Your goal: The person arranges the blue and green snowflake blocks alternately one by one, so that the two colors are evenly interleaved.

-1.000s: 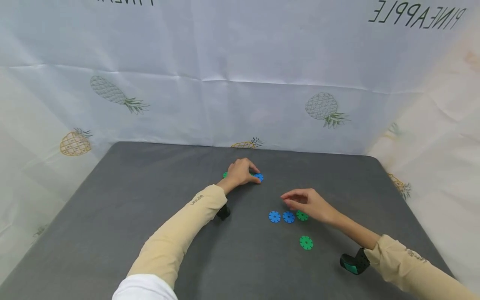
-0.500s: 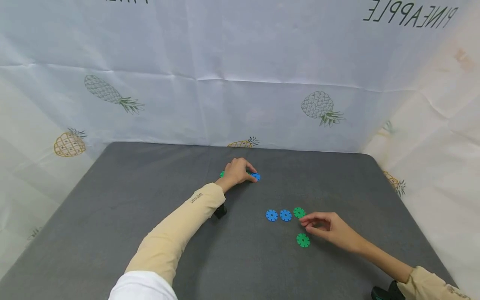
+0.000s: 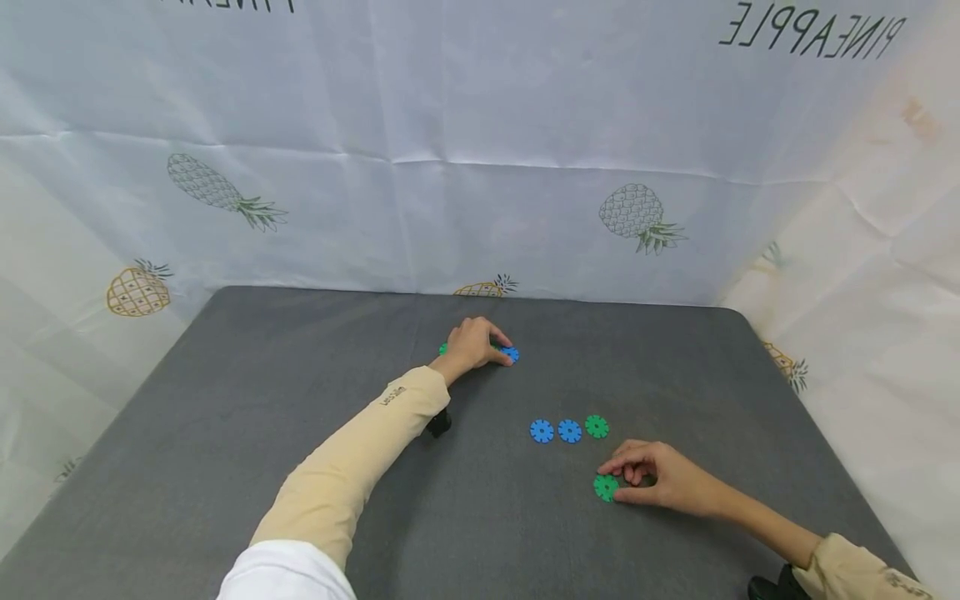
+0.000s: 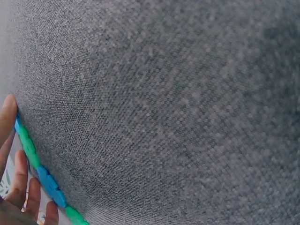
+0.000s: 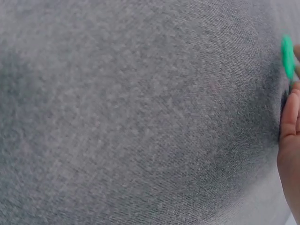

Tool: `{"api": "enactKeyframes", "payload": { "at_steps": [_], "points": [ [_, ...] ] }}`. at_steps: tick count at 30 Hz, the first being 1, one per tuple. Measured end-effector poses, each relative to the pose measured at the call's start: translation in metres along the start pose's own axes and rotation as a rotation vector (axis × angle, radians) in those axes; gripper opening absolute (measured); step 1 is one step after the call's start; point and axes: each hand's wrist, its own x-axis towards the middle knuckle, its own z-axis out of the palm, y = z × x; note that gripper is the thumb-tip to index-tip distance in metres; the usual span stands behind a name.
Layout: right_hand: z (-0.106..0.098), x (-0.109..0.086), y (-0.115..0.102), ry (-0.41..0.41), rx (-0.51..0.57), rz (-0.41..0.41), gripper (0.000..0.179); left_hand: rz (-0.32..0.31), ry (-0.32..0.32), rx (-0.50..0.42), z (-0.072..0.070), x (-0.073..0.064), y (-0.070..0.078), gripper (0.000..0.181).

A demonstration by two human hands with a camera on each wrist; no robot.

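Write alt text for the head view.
A person's left hand pinches a blue disc at a gray table; nearer, the right hand grips a green disc. Between them, two blue discs and another green disc form a row.

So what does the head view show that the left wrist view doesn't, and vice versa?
Only head: right hand gripping a green notched plastic-looking disc; beyond it, two blue discs and another green disc in a row.
Only left wrist: the blue middle stretch of the disc row along the left hand.
Both: left hand, its pinched blue disc, grey cloth tabletop, white pineapple-print curtain (a sliver in the wrist view).
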Motion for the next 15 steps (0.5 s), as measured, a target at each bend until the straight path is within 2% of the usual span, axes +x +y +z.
{"api": "enactKeyframes", "payload": {
  "at_steps": [3, 10, 15],
  "points": [
    [-0.0004, -0.0005, 0.0005, -0.011, 0.007, -0.015, 0.028, -0.004, -0.006, -0.003, -0.0007, 0.0002, 0.0004, 0.028],
    [0.0008, -0.0023, 0.0032, -0.001, -0.018, 0.031, 0.03, -0.014, -0.012, -0.011, -0.0014, 0.0008, 0.0001, 0.028],
    [0.0005, -0.0029, 0.0042, -0.012, -0.016, 0.024, 0.033, -0.011, -0.012, -0.015, -0.0012, 0.0015, -0.0003, 0.027]
  ]
}}
